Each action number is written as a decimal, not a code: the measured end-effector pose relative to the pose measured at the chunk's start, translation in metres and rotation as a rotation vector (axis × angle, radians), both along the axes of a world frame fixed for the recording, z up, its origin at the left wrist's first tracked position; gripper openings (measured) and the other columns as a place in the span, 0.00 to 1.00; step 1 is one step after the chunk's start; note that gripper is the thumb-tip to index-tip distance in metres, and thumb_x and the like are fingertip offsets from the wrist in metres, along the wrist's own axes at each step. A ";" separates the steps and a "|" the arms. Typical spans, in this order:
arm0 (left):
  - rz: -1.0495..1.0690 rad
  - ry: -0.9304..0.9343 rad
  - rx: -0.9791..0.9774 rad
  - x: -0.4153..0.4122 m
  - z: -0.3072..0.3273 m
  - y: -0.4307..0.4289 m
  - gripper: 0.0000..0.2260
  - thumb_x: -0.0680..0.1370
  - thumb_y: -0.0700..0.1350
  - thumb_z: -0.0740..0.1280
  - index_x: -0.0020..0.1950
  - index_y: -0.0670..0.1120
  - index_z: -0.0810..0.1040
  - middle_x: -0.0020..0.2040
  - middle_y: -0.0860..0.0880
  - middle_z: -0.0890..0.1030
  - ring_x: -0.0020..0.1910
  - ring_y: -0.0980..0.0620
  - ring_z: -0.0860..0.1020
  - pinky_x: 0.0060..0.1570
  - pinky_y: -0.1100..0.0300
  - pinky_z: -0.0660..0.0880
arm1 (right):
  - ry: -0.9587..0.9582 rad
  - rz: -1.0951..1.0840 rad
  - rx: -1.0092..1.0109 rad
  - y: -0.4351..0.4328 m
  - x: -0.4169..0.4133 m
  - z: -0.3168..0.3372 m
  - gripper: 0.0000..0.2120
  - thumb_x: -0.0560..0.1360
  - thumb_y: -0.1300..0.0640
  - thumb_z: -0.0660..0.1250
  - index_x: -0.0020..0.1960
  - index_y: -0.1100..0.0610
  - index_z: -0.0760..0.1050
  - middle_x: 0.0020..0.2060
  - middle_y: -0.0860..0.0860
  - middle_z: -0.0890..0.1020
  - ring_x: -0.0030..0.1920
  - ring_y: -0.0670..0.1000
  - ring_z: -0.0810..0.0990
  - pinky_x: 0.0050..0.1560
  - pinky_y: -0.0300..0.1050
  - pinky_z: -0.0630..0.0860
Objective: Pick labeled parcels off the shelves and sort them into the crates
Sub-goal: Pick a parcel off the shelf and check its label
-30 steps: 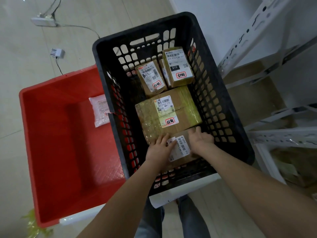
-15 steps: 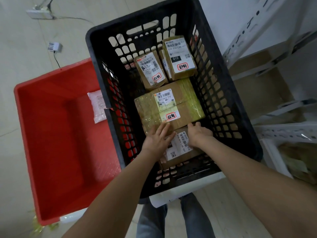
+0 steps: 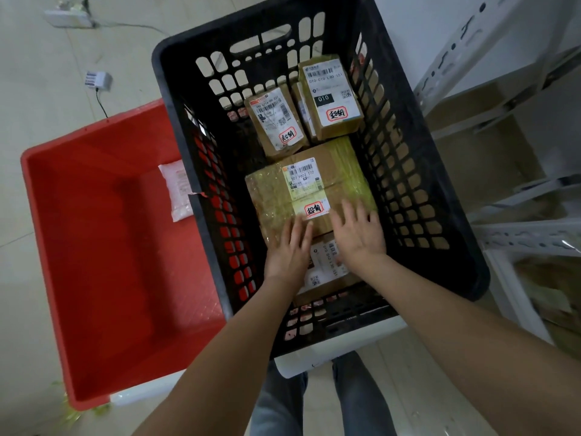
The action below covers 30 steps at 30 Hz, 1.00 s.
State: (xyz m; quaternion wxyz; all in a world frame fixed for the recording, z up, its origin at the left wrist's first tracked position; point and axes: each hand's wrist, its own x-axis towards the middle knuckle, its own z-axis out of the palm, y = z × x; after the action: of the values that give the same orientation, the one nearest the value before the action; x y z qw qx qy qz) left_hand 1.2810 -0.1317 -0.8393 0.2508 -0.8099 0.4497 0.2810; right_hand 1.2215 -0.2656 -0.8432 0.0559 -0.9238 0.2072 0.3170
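Observation:
A black slatted crate holds several labeled cardboard parcels. A small parcel with a white barcode label lies at its near end, just below a large tape-wrapped parcel. My left hand and my right hand hover side by side over the seam between these two, fingers straight and spread, holding nothing. Two smaller parcels lie at the crate's far end: one at the left and one at the right. Beside the black crate stands a red crate holding a white padded parcel.
White metal shelving with cardboard parcels stands to the right. On the floor at the top left lie a power strip and a small adapter with cables. My legs are below the crates.
Both hands have let go of the small near parcel and slid forward, fingers spreading, until they reach over the near edge of the large taped parcel. The small parcel now lies uncovered in the crate.

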 end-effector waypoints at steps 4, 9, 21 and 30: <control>0.085 -0.045 0.021 -0.002 -0.015 0.002 0.54 0.72 0.60 0.69 0.73 0.44 0.27 0.76 0.38 0.34 0.76 0.38 0.39 0.72 0.37 0.45 | 0.101 0.132 0.023 -0.008 0.000 -0.016 0.61 0.66 0.46 0.77 0.76 0.53 0.30 0.75 0.60 0.33 0.75 0.66 0.36 0.73 0.61 0.44; 0.130 -0.042 -0.072 -0.008 -0.029 0.003 0.47 0.77 0.54 0.66 0.74 0.44 0.29 0.76 0.37 0.35 0.76 0.36 0.40 0.73 0.40 0.50 | 0.062 0.160 0.003 -0.007 -0.003 -0.032 0.60 0.68 0.48 0.75 0.75 0.55 0.28 0.74 0.62 0.32 0.74 0.67 0.34 0.73 0.63 0.44; 0.236 -0.016 -0.099 0.000 -0.022 0.007 0.54 0.71 0.54 0.73 0.75 0.47 0.30 0.77 0.39 0.37 0.76 0.40 0.40 0.74 0.43 0.47 | 0.055 0.167 0.003 -0.013 -0.002 -0.029 0.61 0.67 0.46 0.76 0.75 0.52 0.29 0.75 0.60 0.32 0.74 0.66 0.35 0.73 0.62 0.44; 0.461 0.009 -0.117 0.003 -0.019 0.003 0.56 0.68 0.57 0.75 0.76 0.46 0.35 0.76 0.36 0.37 0.76 0.36 0.39 0.74 0.47 0.45 | 0.070 0.130 0.017 -0.018 -0.005 -0.027 0.61 0.65 0.45 0.77 0.76 0.52 0.32 0.75 0.60 0.34 0.75 0.64 0.34 0.74 0.59 0.43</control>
State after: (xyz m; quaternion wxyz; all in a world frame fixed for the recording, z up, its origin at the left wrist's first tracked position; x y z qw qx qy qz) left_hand 1.2845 -0.1289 -0.8580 0.1308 -0.9031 0.2693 0.3080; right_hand 1.2161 -0.2840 -0.8700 0.0360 -0.9232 0.1456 0.3538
